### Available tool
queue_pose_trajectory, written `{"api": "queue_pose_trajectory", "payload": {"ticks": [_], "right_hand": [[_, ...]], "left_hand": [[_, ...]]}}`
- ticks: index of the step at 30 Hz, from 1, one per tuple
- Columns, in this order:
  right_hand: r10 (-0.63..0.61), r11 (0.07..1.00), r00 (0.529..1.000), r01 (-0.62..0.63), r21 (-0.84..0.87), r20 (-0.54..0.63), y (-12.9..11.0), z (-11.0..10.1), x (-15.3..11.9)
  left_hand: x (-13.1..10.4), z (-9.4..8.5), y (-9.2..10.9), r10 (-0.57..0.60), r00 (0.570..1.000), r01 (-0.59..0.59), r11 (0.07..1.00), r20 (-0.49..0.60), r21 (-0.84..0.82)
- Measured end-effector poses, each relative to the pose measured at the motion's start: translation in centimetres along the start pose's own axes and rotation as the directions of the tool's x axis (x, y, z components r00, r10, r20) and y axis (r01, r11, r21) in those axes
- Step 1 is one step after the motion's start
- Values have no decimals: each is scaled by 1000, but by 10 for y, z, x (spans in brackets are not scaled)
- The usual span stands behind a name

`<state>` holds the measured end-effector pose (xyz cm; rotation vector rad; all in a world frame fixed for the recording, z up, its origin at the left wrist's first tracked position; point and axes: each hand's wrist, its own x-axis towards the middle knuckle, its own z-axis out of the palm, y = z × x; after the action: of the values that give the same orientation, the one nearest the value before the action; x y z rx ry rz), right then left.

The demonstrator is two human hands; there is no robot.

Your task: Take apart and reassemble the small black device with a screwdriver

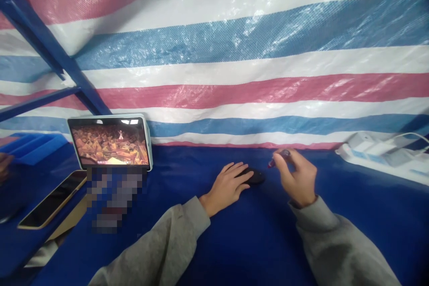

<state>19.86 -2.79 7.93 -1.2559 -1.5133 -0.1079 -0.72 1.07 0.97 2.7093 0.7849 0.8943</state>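
Note:
On the blue table (248, 237), my left hand (228, 185) lies with its fingers spread, the fingertips touching the left side of a dark, flat, roundish object (257, 177). My right hand (298, 174) is a little to the right of that object, with thumb and forefinger pinched on a small dark reddish item (271, 163). It looks like a pen or a small tube, partly hidden by the fingers.
A tablet (110, 143) showing a picture stands at the back left. Near it are a phone (53, 199), a blue tray (40, 147) and another person's hand (4, 163). A white power strip (385, 163) with plugs lies at the right. Striped sheeting hangs behind.

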Motion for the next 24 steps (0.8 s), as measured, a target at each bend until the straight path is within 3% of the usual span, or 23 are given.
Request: {"api": "queue_pose_trajectory", "payload": {"ticks": [14,20,24], "right_hand": [[-83,994,996,84,-73,22,8,5,-8],[-155,970,979,125,-207,-135,21,10,-16],[-243,942,968,220,-254,-62,21,7,-21]], "left_hand": [[-1,2,-2,-1,1000,1,1000,7,28],[-2,3,-3,28,999,-29,999,34,36],[-3,2,-3,52,997,-54,998,53,31]]}}
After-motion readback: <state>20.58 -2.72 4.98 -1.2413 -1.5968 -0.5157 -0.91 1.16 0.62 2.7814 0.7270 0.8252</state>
